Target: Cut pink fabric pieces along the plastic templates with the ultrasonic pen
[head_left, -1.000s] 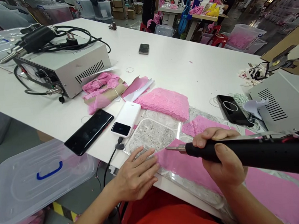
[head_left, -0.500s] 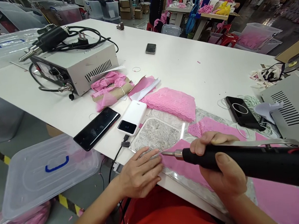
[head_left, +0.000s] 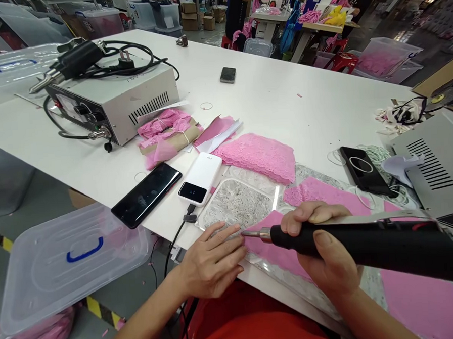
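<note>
My right hand (head_left: 325,250) is wrapped round a thick black handheld tool (head_left: 367,248) with a narrow metal tip and a metal lever strip along its top. The tip points left, close beside the fingertips of my left hand (head_left: 216,261). My left hand lies flat, fingers stretched out, at the left edge of a pink fabric piece (head_left: 272,248). Beneath that fabric is a clear-covered, grey speckled sheet (head_left: 239,201). More pink fabric (head_left: 419,301) spreads to the right under the tool. Whether the tip touches the fabric is hard to see.
Around the work are a stack of pink lace (head_left: 256,155), a black phone (head_left: 148,194), a white power bank (head_left: 200,178) and a grey control box (head_left: 131,98) with another black handpiece (head_left: 76,58). Another grey box (head_left: 434,158) stands right. A lidded plastic bin (head_left: 75,263) is at lower left.
My right hand and the tool have shifted slightly left, with the tip a little nearer my left fingertips. My left hand has stayed almost still.
</note>
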The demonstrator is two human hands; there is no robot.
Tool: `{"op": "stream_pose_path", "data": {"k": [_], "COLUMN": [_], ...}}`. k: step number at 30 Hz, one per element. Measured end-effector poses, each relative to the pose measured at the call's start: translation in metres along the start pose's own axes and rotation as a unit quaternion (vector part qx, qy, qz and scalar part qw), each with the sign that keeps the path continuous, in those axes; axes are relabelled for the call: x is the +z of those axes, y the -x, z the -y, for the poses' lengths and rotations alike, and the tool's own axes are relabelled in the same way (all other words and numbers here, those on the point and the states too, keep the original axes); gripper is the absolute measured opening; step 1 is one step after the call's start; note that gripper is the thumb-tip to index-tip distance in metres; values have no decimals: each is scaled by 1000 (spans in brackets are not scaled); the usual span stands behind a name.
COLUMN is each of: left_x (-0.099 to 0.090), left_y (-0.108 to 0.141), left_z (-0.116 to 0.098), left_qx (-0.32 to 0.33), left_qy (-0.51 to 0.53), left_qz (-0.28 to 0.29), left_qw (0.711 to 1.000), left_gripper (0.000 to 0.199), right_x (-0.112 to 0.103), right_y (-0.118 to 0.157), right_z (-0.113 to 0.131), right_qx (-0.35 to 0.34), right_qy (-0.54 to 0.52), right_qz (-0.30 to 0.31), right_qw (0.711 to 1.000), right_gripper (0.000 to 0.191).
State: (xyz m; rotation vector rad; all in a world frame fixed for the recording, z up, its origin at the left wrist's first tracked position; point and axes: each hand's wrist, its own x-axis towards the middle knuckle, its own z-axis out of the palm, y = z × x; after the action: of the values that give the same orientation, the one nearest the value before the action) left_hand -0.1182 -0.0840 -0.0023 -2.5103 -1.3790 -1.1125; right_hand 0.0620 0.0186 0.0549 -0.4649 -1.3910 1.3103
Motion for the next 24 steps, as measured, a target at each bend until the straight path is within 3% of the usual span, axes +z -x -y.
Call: {"op": "stream_pose_path", "data": {"k": [6,11,14,18,21,24], "left_x": [-4,2,19,54,83,108], "left_y": [1,-9,-36,-87,-121,-142], "left_z": [1,-4,-17,-57,-87,-108], "left_qx": [12,8,31,88,121,131], "left_qy": [2,-2,17,40,42,34], "left_qz": [8,-23,-33,-6,18,48], "left_qw": [1000,1000,999,995,992,990], "left_gripper": [29,35,36,26,21,18], "right_x": [-13,-77,-130,-188,-215,-228], "right_y": [-12,-19,-5,28,48,55], "right_z": [14,54,80,100,104,104], "right_qx": [-28,-103,-112,-111,-117,-127], "right_qy": [-45,-20,23,38,33,21], "right_qz": [-62,-183,-279,-356,-371,-377], "right_qw": [997,977,954,927,921,917], "right_gripper": [14,17,22,16,13,12]}}
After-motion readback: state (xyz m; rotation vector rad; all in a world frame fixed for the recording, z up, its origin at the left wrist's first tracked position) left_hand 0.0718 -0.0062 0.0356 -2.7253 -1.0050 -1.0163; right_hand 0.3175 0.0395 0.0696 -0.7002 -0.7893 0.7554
